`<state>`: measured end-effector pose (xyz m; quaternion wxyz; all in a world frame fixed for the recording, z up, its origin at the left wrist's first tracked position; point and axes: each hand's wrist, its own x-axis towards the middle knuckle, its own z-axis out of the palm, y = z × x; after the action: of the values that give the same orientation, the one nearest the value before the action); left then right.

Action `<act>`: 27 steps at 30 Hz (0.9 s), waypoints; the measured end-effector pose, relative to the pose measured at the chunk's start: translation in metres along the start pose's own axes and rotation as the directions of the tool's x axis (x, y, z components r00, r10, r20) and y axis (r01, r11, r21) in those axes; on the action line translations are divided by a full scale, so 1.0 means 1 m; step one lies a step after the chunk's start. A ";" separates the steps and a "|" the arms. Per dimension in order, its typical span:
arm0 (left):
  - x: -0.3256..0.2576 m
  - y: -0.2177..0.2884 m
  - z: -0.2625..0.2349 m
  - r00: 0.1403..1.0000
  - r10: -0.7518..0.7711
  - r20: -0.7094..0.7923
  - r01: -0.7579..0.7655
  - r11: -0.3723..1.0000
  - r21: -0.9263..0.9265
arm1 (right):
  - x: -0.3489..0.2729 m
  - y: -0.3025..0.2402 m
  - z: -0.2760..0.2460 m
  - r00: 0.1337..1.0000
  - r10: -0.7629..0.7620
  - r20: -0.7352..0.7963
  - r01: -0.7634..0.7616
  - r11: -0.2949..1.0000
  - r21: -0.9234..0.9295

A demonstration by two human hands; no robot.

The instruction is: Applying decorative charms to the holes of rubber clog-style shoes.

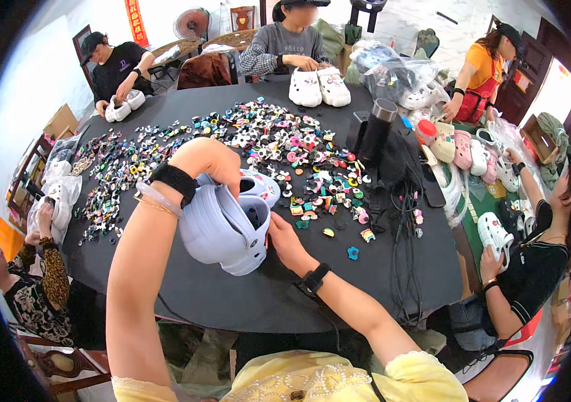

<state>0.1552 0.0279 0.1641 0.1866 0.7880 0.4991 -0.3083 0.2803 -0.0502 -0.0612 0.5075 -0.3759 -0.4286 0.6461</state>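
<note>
A pale lavender foam clog [221, 231] is held up over the near middle of the black table, tilted, with a row of holes facing right. My left hand [208, 161] arches over its top edge; the fingers reach down into the opening and their tips are hidden. My right hand [289, 242] grips the clog's right side, its fingertips partly behind it. Just behind, a second lavender clog [262, 186] carries small charms on its upper. Beyond both hands spreads a wide heap of colourful shoe charms [292, 137].
A black tumbler [376, 130] stands right of the charms, beside black cables [403, 234]. Across the table one person works on white clogs [319, 87]; another, far left, handles white clogs [124, 106]. At right, people sit by a green table holding clogs and plastic bags [456, 194].
</note>
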 end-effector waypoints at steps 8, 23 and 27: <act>-0.005 -0.001 0.000 0.999 0.017 -0.046 -0.015 0.999 0.034 | 0.022 -0.015 0.013 0.993 0.109 -0.051 -0.104 0.990 0.093; -0.001 -0.024 0.023 0.993 0.079 -0.089 -0.086 0.993 -0.080 | 0.022 0.002 -0.027 0.968 0.232 -0.093 -0.202 0.945 0.257; -0.046 -0.011 0.046 0.971 0.127 -0.202 -0.124 0.992 0.025 | 0.020 -0.013 -0.024 0.977 0.108 -0.186 -0.081 0.986 0.148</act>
<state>0.1170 -0.0254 0.1609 0.1491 0.8465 0.4629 -0.2167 0.3030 -0.0245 -0.0589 0.5404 -0.4202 -0.3128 0.6584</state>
